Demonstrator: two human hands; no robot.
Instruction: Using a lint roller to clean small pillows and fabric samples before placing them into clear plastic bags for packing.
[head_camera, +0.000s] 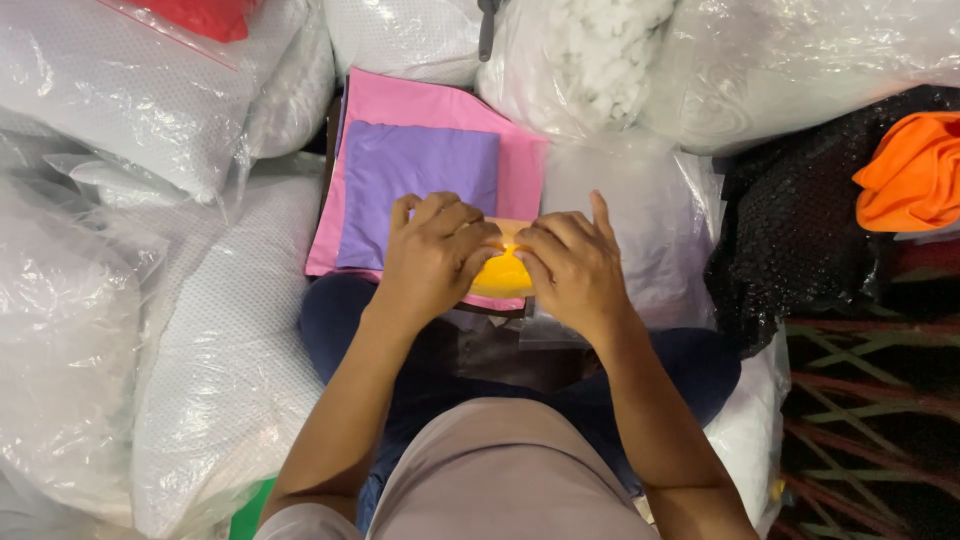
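Observation:
A small yellow-orange fabric piece (503, 272) is bunched between both hands just above my lap. My left hand (432, 252) grips its left side with curled fingers. My right hand (573, 265) pinches its right side, the index finger sticking up. Under the hands lies a purple cloth (415, 170) stacked on a larger pink cloth (440, 105). Most of the yellow piece is hidden by my fingers.
White pillows in clear plastic (230, 330) pile up at the left and along the top. A bag of white stuffing (600, 50) sits at top centre. An orange cloth (915, 170) lies on black netted fabric (790, 240) at the right. A clear plastic bag (640, 220) lies beside the pink cloth.

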